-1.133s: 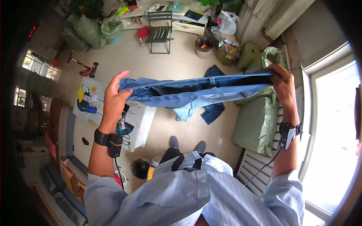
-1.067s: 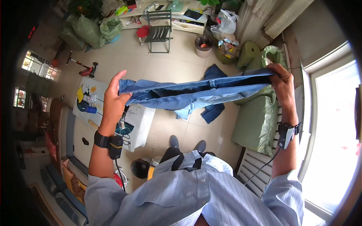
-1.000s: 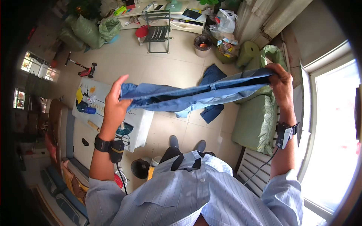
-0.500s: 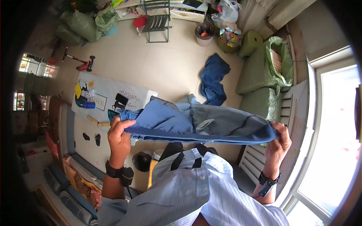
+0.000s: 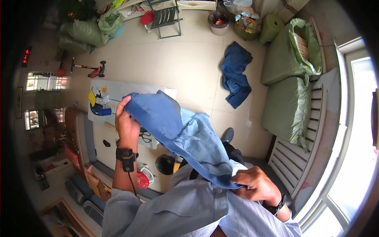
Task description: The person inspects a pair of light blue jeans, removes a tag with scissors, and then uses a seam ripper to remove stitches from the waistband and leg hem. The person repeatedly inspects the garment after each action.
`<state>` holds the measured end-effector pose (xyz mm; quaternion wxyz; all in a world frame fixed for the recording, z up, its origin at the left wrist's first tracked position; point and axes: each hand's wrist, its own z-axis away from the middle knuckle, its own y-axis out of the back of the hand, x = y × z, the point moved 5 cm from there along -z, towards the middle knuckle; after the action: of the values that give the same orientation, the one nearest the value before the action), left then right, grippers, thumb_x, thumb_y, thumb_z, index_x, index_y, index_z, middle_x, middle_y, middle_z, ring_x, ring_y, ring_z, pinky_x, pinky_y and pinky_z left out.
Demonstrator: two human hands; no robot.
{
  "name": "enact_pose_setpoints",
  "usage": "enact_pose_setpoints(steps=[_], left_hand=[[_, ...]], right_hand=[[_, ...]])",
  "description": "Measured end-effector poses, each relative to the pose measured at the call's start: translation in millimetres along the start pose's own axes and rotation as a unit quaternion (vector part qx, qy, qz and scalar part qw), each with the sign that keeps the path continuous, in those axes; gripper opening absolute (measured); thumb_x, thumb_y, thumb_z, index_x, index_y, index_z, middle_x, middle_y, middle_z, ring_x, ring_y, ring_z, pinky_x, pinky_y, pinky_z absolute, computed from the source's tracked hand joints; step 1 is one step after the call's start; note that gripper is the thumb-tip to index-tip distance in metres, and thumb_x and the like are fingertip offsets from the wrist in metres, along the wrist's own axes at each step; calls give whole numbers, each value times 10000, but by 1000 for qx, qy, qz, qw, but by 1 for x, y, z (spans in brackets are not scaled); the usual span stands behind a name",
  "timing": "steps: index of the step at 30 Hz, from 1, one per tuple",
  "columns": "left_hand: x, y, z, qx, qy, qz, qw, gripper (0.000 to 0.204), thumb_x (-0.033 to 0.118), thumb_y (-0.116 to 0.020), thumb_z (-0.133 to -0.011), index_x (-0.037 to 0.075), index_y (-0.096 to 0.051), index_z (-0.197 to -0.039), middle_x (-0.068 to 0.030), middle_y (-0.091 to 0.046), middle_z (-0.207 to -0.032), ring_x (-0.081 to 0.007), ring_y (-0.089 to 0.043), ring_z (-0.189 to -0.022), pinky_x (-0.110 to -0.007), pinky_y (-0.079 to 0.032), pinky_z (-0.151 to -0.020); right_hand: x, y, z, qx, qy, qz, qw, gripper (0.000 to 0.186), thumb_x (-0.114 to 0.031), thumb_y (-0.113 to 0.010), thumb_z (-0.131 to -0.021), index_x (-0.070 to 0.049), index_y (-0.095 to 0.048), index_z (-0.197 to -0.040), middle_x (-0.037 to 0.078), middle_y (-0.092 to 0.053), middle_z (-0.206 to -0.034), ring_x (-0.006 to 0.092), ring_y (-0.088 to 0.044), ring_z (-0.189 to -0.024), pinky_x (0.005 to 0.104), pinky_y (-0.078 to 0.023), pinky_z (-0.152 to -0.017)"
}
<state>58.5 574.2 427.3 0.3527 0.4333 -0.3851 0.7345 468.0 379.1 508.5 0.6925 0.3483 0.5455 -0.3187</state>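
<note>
A pair of blue jeans [image 5: 158, 116] is stretched slantwise in front of my body, its waistband running between my two hands. My left hand [image 5: 127, 120] is closed on one end of the waistband, up and to the left. Lower down, close to my shirt, my right hand [image 5: 256, 183] grips the other end with bent fingers. The inner side and lighter blue cloth show below the band, and a leg hangs behind it. A darker blue pair of trousers [image 5: 236, 75] lies crumpled on the floor, ahead and to the right, apart from my hands.
A low table [image 5: 152, 93] with small items stands ahead-left, partly behind the jeans. At right, green wrapped bundles [image 5: 282, 112] rest on a slatted bench [image 5: 290, 162]. A bin [image 5: 219, 23], folding chair [image 5: 166, 19] and scooter [image 5: 94, 71] are farther off. A dark bucket [image 5: 165, 164] is near my legs.
The waistband has gone from level to slanting. My right hand has come down and inward toward my shirt, and my left hand has risen slightly. The view has shifted, and my shoe now shows.
</note>
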Motion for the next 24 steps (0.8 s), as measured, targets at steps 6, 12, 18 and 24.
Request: enact_pose_setpoints(steps=[6, 12, 18, 24], left_hand=[[6, -29, -68, -26, -3, -1, 1000, 321, -56, -539, -1005, 60, -669, -1275, -147, -698, -1249, -301, -686, -1141, -486, -564, -1054], [28, -61, -126, -103, -11, 11, 995, 279, -30, -549, -1029, 43, -659, -1276, -155, -703, -1253, -285, -695, -1139, -453, -581, -1045], [42, -88, -135, -160, -9, 12, 987, 250, -17, -552, -1038, 27, -650, -1264, -159, -709, -1235, -285, -715, -1092, -443, -608, -997], [59, -108, -130, -245, -24, 20, 969, 241, -20, -563, -1032, 24, -636, -1257, -148, -722, -1185, -267, -739, -1023, -429, -633, -946]], right_hand=[[13, -40, -58, -133, 79, -64, 986, 235, -73, -706, -790, -40, -632, -1011, 171, -663, -817, 390, -680, -757, 473, -498, -620], [9, -84, -111, -159, 161, -54, 973, 202, -84, -666, -826, -20, -607, -1008, 192, -675, -834, 421, -683, -796, 514, -519, -666], [9, -132, -138, -166, 194, 24, 966, 166, -106, -666, -856, -13, -611, -982, 170, -678, -830, 404, -701, -751, 497, -544, -618], [6, -143, -152, -159, 193, 19, 968, 155, -95, -651, -837, 1, -647, -959, 221, -680, -740, 436, -693, -747, 521, -533, -639]])
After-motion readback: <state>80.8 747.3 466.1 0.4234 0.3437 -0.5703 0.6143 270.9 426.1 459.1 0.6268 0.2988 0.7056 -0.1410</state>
